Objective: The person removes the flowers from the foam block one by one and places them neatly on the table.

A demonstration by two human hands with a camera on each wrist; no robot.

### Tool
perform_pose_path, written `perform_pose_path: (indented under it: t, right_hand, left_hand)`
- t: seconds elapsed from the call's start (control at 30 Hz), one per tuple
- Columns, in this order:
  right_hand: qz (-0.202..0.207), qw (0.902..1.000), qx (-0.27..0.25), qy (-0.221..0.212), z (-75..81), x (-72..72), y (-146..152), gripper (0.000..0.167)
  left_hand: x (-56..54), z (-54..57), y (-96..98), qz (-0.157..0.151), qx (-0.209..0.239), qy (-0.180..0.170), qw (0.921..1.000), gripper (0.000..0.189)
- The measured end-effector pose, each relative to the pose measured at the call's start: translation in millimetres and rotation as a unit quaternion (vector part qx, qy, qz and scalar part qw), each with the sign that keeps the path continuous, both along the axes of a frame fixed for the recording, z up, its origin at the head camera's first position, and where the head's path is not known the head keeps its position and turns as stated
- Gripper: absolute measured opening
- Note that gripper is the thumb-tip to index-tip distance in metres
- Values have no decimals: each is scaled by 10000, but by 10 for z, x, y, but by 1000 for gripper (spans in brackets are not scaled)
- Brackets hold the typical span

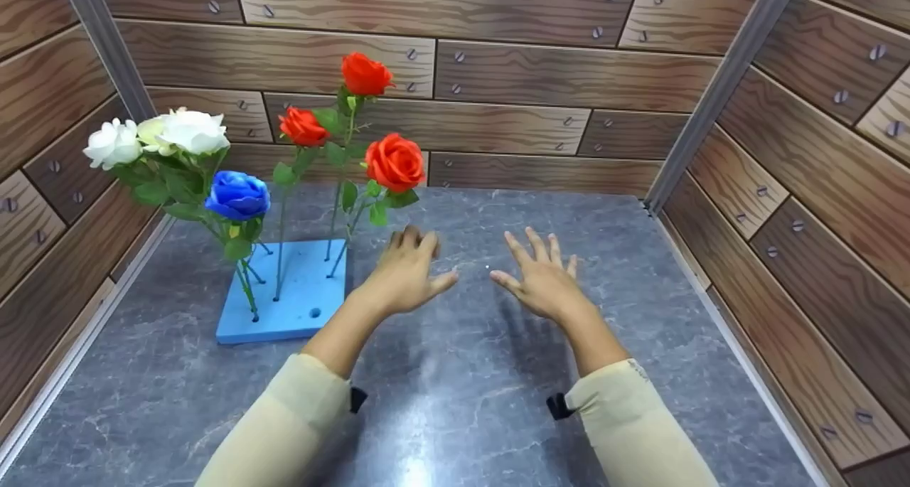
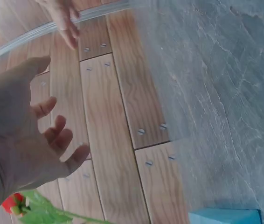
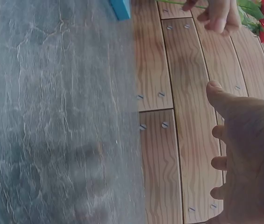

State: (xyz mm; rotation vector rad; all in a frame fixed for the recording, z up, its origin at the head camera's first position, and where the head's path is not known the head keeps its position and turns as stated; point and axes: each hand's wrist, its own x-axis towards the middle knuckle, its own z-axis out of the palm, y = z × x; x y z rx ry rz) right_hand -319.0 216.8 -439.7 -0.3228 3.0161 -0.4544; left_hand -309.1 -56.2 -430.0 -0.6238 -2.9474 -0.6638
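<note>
My left hand [image 1: 404, 277] hovers above the table, fingers loosely bent and holding nothing, just right of a light blue foam block [image 1: 298, 323]. My right hand [image 1: 546, 281] is beside it over the table, fingers spread, with nothing in it. Stems stand in holes of the block: a blue rose [image 1: 238, 195] and white flowers [image 1: 193, 132] at its left, and three red roses [image 1: 395, 163] toward its right and back. One hole [image 1: 315, 313] near the block's front right corner has no stem. In the left wrist view, a red rose [image 2: 11, 203] shows below the palm.
The grey marbled table [image 1: 455, 416] is bounded by wood-patterned panels [image 1: 512, 75] at the back and on both sides. Metal posts [image 1: 725, 92] mark the back corners. The flower heads overhang the block on the left and right.
</note>
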Motion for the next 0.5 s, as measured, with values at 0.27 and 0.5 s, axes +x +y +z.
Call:
perform_pose_path:
  t: [0.27, 0.5]
  right_hand:
    - [247, 9993, -267, 63, -22, -67, -191, 83]
    - [625, 9962, -563, 224, -89, -133, -456, 76]
  left_hand:
    - [159, 31, -363, -127, -37, -1288, 9916, 43]
    - [200, -28, -915, -430, -219, -1914, 9803, 38]
